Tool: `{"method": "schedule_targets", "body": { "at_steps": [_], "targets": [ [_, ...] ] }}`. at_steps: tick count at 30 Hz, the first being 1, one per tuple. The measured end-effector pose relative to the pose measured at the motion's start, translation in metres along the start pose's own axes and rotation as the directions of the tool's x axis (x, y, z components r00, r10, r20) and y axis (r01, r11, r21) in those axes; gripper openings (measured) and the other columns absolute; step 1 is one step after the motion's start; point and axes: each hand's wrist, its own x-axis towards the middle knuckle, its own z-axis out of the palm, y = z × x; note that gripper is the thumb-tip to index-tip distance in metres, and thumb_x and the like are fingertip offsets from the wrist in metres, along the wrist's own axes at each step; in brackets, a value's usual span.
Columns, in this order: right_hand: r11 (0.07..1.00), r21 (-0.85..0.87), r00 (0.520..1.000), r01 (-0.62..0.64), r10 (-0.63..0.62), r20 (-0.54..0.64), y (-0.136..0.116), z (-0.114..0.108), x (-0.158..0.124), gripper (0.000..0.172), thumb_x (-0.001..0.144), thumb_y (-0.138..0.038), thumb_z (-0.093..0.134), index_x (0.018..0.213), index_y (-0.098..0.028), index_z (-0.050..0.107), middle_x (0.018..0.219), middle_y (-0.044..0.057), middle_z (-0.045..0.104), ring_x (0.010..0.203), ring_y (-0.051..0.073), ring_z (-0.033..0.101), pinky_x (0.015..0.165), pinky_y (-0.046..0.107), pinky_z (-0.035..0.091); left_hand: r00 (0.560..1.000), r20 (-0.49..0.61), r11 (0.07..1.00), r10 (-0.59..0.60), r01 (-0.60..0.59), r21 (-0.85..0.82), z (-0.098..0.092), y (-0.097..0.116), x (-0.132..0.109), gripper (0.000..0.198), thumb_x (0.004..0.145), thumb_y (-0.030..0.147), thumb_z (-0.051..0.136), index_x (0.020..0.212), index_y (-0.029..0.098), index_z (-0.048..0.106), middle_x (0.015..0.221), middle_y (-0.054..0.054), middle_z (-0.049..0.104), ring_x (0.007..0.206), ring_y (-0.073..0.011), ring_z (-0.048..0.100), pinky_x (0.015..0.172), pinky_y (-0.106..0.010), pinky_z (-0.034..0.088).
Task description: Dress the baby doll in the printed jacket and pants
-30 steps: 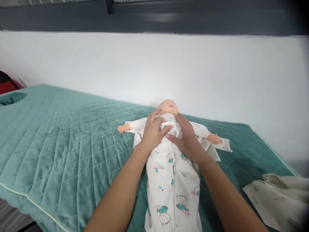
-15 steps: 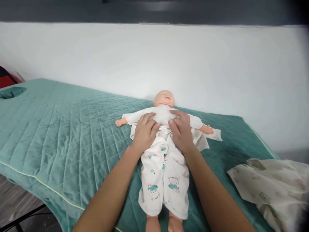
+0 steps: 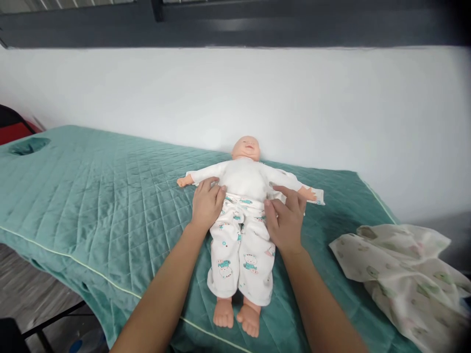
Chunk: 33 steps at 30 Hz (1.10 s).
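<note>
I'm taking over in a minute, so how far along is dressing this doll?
Done: the doll wears a white top, and the printed trousers reach its waist. In hand: the left hand and right hand sit at the waistband, either side. Left, likely: its feet are bare, and a printed cloth lies apart on the right.

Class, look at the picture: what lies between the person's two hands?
In the head view, the waist of the doll lies between the left hand and the right hand, where its printed trousers begin.
</note>
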Motion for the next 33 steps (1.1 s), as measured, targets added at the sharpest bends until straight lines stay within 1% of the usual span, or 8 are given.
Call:
{"method": "schedule_targets", "body": {
  "at_steps": [6, 10, 14, 21, 25, 28, 30, 33],
  "targets": [
    [0.985, -0.01, 0.981, -0.173, 0.173, 0.083, 0.005, -0.005, -0.019, 0.033, 0.1, -0.04, 0.047, 0.077, -0.022, 0.065, 0.116, 0.011, 0.062, 0.113, 0.03, 0.053, 0.102, 0.057, 0.038, 0.998, 0.001, 0.996, -0.067, 0.067, 0.053, -0.001, -0.005, -0.007, 0.042, 0.104, 0.04, 0.036, 0.097, 0.02, 0.073, 0.126, -0.01, 0.067, 0.122, -0.0258, 0.057, 0.111, -0.045, 0.042],
    [0.953, 0.133, 0.96, -0.271, 0.257, 0.115, 0.013, 0.0, -0.021, 0.033, 0.1, -0.042, 0.047, 0.08, -0.022, 0.065, 0.111, 0.01, 0.061, 0.113, 0.027, 0.054, 0.106, 0.054, 0.038, 0.994, 0.053, 0.995, -0.092, 0.089, 0.053, -0.004, -0.004, -0.015, 0.042, 0.105, 0.04, 0.032, 0.1, 0.02, 0.069, 0.117, -0.01, 0.069, 0.114, -0.0256, 0.059, 0.104, -0.043, 0.045],
    [0.945, 0.221, 0.967, -0.241, 0.215, 0.136, 0.013, 0.004, -0.016, 0.027, 0.098, -0.039, 0.051, 0.078, -0.024, 0.062, 0.113, 0.008, 0.067, 0.119, 0.026, 0.055, 0.109, 0.052, 0.036, 0.985, 0.134, 0.994, -0.105, 0.102, 0.031, -0.009, -0.002, -0.026, 0.038, 0.106, 0.038, 0.028, 0.096, 0.021, 0.06, 0.101, -0.009, 0.067, 0.101, -0.0242, 0.062, 0.092, -0.04, 0.049],
    [0.951, 0.247, 0.978, -0.186, 0.154, 0.143, 0.013, 0.013, 0.001, 0.028, 0.098, -0.042, 0.049, 0.077, -0.025, 0.059, 0.113, 0.008, 0.071, 0.119, 0.027, 0.058, 0.105, 0.05, 0.044, 0.982, 0.15, 0.988, -0.113, 0.127, -0.087, -0.007, -0.004, -0.029, 0.033, 0.106, 0.036, 0.027, 0.09, 0.023, 0.053, 0.095, -0.006, 0.063, 0.096, -0.0218, 0.06, 0.089, -0.037, 0.048],
    [0.957, 0.233, 0.949, -0.171, 0.096, 0.302, 0.026, 0.02, 0.022, 0.039, 0.099, -0.048, 0.045, 0.072, -0.024, 0.06, 0.089, 0.007, 0.072, 0.097, 0.027, 0.064, 0.095, 0.046, 0.048, 0.983, 0.141, 0.986, -0.121, 0.135, -0.099, -0.006, -0.004, -0.026, 0.033, 0.106, 0.037, 0.027, 0.087, 0.024, 0.05, 0.093, -0.005, 0.062, 0.094, -0.0215, 0.06, 0.086, -0.036, 0.048],
    [0.927, 0.276, 0.912, -0.252, 0.133, 0.388, 0.039, 0.029, 0.036, 0.053, 0.099, -0.057, 0.044, 0.059, -0.024, 0.057, 0.075, 0.005, 0.069, 0.089, 0.026, 0.064, 0.093, 0.044, 0.05, 0.983, 0.137, 0.986, -0.124, 0.138, -0.099, -0.006, -0.003, -0.025, 0.034, 0.106, 0.038, 0.027, 0.085, 0.024, 0.049, 0.091, -0.005, 0.061, 0.093, -0.0211, 0.059, 0.086, -0.036, 0.047],
    [0.89, 0.325, 0.9, -0.32, 0.179, 0.397, 0.046, 0.034, 0.039, 0.054, 0.096, -0.063, 0.048, 0.063, -0.023, 0.064, 0.085, 0.006, 0.074, 0.101, 0.028, 0.065, 0.101, 0.046, 0.048, 0.982, 0.134, 0.985, -0.131, 0.145, -0.096, -0.006, -0.003, -0.025, 0.034, 0.106, 0.038, 0.026, 0.085, 0.024, 0.049, 0.09, -0.004, 0.06, 0.092, -0.021, 0.059, 0.085, -0.036, 0.047],
    [0.818, 0.398, 0.872, -0.415, 0.232, 0.432, 0.05, 0.035, 0.037, 0.048, 0.092, -0.067, 0.054, 0.089, -0.025, 0.076, 0.121, 0.007, 0.073, 0.131, 0.028, 0.056, 0.117, 0.048, 0.037, 0.98, 0.133, 0.982, -0.15, 0.164, -0.098, -0.005, -0.003, -0.023, 0.034, 0.106, 0.038, 0.027, 0.084, 0.024, 0.049, 0.09, -0.004, 0.06, 0.09, -0.0207, 0.059, 0.083, -0.035, 0.046]
  ]
}}
